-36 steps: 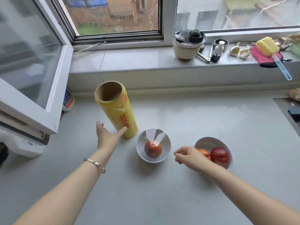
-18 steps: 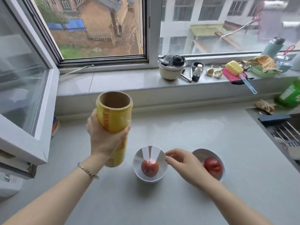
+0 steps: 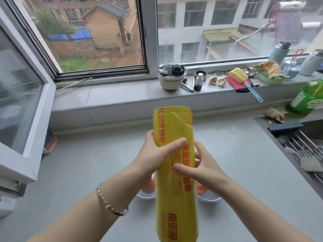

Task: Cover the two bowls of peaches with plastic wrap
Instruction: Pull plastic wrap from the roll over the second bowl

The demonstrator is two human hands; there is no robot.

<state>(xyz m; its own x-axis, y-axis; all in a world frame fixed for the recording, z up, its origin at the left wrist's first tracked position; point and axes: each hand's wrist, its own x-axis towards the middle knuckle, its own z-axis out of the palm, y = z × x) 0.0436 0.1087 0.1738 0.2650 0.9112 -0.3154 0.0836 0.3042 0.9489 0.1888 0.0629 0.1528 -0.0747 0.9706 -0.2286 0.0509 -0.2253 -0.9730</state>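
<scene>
Yellow roll (image 3: 175, 172) — red lettering

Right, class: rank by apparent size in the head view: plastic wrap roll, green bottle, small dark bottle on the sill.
1. plastic wrap roll (nearest the camera, so inflated)
2. green bottle
3. small dark bottle

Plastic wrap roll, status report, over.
Left hand grips plastic wrap roll, right hand pinches it. Film corner lifted at top. Bowls mostly hidden behind roll.
</scene>
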